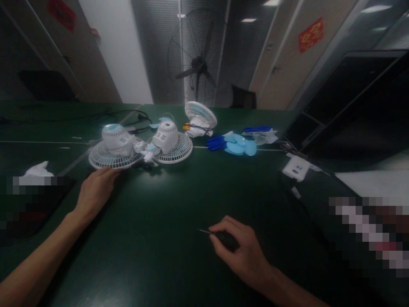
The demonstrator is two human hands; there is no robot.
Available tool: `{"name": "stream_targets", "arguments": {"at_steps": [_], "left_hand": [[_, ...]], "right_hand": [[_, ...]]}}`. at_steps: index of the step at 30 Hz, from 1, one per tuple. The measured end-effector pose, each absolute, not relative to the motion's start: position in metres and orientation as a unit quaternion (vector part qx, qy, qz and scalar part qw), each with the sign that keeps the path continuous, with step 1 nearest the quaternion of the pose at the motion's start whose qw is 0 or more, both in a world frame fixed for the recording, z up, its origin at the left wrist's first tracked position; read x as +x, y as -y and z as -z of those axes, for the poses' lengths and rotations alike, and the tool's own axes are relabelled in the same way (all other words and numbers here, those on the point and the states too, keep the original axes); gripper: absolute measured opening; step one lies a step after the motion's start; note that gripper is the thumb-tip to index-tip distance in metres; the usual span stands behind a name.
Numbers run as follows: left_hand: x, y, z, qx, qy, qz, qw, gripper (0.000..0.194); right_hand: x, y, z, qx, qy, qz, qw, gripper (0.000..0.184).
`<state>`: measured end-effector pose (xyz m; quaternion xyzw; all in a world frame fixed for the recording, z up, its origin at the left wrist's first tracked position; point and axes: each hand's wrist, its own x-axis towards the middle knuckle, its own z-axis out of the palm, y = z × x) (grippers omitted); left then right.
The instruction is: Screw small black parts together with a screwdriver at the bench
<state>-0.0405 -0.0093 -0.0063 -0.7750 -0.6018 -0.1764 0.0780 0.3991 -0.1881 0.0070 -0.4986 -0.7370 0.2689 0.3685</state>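
Note:
My left hand (97,187) reaches to the front rim of a small white fan (117,143), which lies grille down on the dark green table. Its fingers are closed at the rim; the fingertips and thumb are partly hidden. In my right hand (241,247) is a screwdriver (225,239), with its dark handle in my fist and its thin shaft pointing left above the table. A second white fan (166,140) lies grille down beside the first. Crumpled white material (147,151) sits between the two.
Farther back rests a third small fan (200,117) with a dark cord. To its right are light blue fan blades (239,145) and blue gloves (215,143). A white box (295,167) and a dark monitor (345,102) stand on the right. Cables (111,114) run along the left.

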Motion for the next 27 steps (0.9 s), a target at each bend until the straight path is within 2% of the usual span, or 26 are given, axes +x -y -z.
{"name": "stream_targets", "arguments": {"at_steps": [4,9,13,19,27], "left_hand": [[-0.019,0.013,0.000,-0.783,0.578,0.227,-0.023,0.040],[0.065,0.052,-0.008,-0.853,0.421,0.214,-0.224,0.029],[0.126,0.098,-0.001,-0.864,0.323,0.213,-0.322,0.023],[0.140,0.121,0.006,-0.853,0.325,0.212,-0.349,0.035],[0.140,0.120,0.004,-0.856,0.304,0.208,-0.363,0.030]], "right_hand": [[0.398,0.187,-0.009,-0.512,0.736,-0.271,0.350,0.009],[0.397,0.185,-0.014,-0.522,0.732,-0.271,0.343,0.010],[0.397,0.187,-0.012,-0.522,0.739,-0.249,0.346,0.010],[0.395,0.187,-0.009,-0.528,0.744,-0.235,0.336,0.012],[0.396,0.187,-0.008,-0.523,0.750,-0.240,0.325,0.013]]}}
